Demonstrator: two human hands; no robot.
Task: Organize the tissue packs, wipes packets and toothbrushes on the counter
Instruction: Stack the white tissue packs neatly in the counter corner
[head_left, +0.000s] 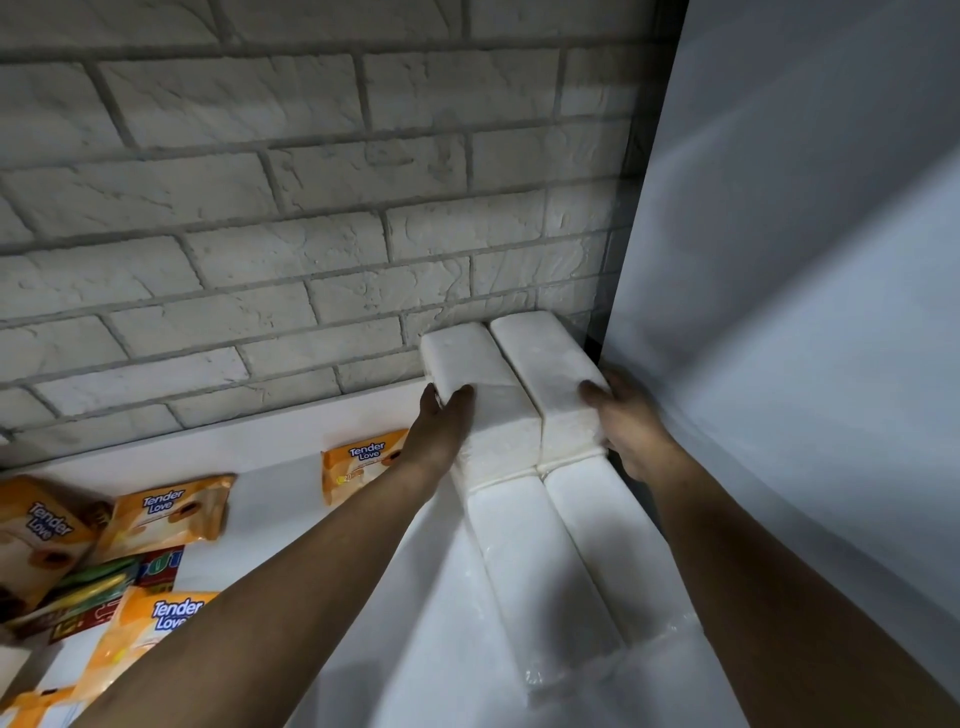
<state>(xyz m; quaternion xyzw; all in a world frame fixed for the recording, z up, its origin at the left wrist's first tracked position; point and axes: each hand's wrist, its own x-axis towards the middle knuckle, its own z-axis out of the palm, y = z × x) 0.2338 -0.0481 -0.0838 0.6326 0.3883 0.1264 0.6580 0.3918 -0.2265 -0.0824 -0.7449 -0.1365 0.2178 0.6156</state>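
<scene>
Several white tissue packs stand stacked in the counter's back right corner. My left hand (441, 415) grips the upper left tissue pack (467, 358) by its left side. My right hand (623, 415) grips the upper right tissue pack (545, 353) by its right side. Two lower tissue packs (561, 545) lie in front, side by side. Orange wipes packets lie on the white counter (270, 499): one (358, 462) beside my left wrist, several others (166, 514) at the left. A toothbrush package (93, 597), green and red, lies among them.
A white brick wall (311, 208) backs the counter. A tall white panel (805, 312) closes off the right side, close against the tissue stack and my right hand.
</scene>
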